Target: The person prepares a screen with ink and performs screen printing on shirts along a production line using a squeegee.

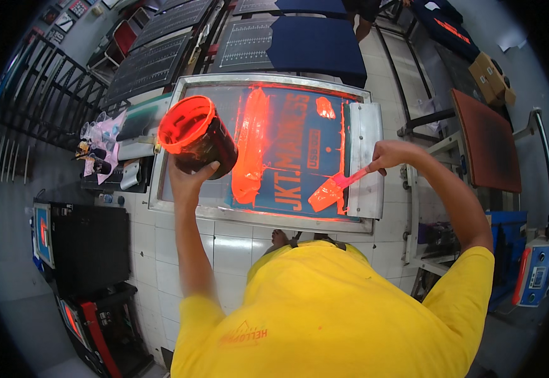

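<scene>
My left hand [187, 181] is wrapped round a dark tub [210, 150], held tilted over the left side of a screen printing frame [165, 189]. Bright orange ink coats the tub's rim and inner wall. My right hand [391, 155] grips the handle of a spatula [328, 191], whose ink-covered blade is at the lower right of the mesh. A thick strip of orange ink [250, 148] lies across the blue stencil, with a smaller blob near the far right corner. A metal squeegee [365, 164] rests along the frame's right side.
Beyond the frame, dark blue fabric [312, 44] covers part of a printing board [244, 47]. A brown flat panel [485, 142] stands at the right, near a cardboard box [490, 77]. Black metal racks [41, 94] line the left. Another person's leg [362, 28] shows at the far edge.
</scene>
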Motion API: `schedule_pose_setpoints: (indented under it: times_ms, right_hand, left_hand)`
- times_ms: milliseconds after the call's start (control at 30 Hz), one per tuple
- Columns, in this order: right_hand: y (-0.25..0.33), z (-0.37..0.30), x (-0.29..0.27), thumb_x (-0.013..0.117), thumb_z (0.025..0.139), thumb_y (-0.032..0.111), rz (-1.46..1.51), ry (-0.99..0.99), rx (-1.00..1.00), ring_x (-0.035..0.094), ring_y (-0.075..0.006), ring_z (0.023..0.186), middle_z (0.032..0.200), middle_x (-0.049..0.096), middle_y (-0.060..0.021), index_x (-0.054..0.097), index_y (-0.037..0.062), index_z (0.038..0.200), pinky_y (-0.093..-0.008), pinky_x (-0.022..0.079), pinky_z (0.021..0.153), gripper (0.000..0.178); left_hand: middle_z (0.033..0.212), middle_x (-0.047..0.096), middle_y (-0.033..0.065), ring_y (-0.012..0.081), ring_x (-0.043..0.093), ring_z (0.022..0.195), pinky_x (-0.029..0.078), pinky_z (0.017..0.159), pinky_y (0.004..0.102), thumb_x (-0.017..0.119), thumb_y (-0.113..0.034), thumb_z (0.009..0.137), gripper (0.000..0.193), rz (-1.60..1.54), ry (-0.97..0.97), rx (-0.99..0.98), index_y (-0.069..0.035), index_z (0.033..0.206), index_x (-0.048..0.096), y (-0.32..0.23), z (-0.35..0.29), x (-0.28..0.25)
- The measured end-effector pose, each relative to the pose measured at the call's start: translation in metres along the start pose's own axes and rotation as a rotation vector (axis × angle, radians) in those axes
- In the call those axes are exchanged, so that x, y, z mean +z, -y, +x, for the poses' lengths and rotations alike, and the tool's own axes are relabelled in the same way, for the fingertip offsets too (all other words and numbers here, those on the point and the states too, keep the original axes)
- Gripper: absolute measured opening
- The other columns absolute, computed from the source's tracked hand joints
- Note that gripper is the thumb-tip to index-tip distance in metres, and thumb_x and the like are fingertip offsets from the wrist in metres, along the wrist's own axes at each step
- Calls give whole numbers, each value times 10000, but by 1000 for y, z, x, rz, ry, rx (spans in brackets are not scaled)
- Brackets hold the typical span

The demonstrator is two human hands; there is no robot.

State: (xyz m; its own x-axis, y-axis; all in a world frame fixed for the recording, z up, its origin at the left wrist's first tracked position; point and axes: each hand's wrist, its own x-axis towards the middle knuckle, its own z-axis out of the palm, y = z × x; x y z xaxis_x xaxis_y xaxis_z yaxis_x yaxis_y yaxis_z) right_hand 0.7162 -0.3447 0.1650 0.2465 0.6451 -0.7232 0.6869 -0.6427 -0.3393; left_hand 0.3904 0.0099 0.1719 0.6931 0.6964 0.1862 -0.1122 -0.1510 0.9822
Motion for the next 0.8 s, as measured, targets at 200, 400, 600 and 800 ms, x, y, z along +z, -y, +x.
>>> schedule_pose_setpoints:
  times_ms: [200,400,600,800]
  right_hand:
    - [10,-3,-35,688,804,398,-93,-50,109,639,-221,694,649,689,-75,721,68,568,-363,489,687,407]
    - [30,-47,-70,712,813,422,-83,-128,87,498,-152,499,504,557,-11,720,70,578,-337,388,514,423]
    - [14,-67,-60,707,799,428,78,-187,105,462,-146,506,502,503,-7,727,42,613,-327,363,506,429]
    - [-16,-71,-27,696,825,437,327,-204,23,388,-97,481,479,425,21,715,18,629,-305,283,473,463]
  left_hand:
    - [1271,557,136,258,567,1184,475,1026,383,875,-4,637,861,43,-24,-10,-25,1374,430,-9,-13,-10]
    - [1236,576,109,239,578,1144,466,1018,374,861,-16,637,811,39,-93,14,-29,1342,461,-12,-26,-10]
    - [1282,546,133,246,558,1181,456,1030,378,876,14,623,880,50,-156,15,-21,1372,416,-8,-45,-23]
    - [1229,586,118,218,592,1128,491,963,350,903,0,587,839,122,-207,4,-4,1305,470,-19,-77,-30]
